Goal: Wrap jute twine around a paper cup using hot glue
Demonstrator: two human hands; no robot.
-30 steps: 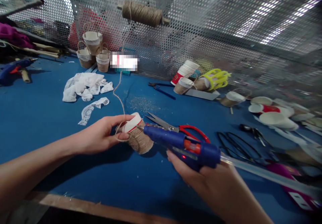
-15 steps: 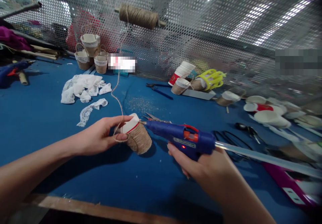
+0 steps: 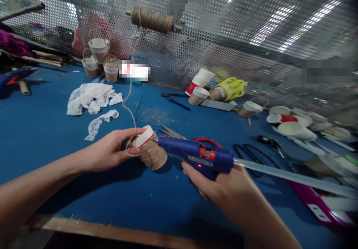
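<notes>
A paper cup [image 3: 153, 155] wrapped in brown twine lies tilted, its white rim pointing up and left. My left hand [image 3: 112, 149] pinches that rim between thumb and fingers, with a loop of twine at the fingertips. The loose twine [image 3: 129, 109] runs up toward the spool [image 3: 152, 19] on the mesh. My right hand [image 3: 220, 185] is closed around the handle of a blue glue gun [image 3: 195, 154] with a red light on. Its nozzle meets the cup near the red line under the rim. A clear glue stick [image 3: 268, 170] sticks out of the gun's back.
Scissors [image 3: 172, 132] lie just behind the gun. White lace pieces [image 3: 89, 94] are at the left, finished-looking small baskets [image 3: 111, 71] behind them. Blue pliers [image 3: 177, 101], stacked cups [image 3: 200, 80], keys [image 3: 276, 147] and a purple power strip [image 3: 310, 200] are further right.
The glue gun has moved slightly left and down along the cup, its nozzle now just below the red line. The cup has turned a little; more of the scissors shows.
</notes>
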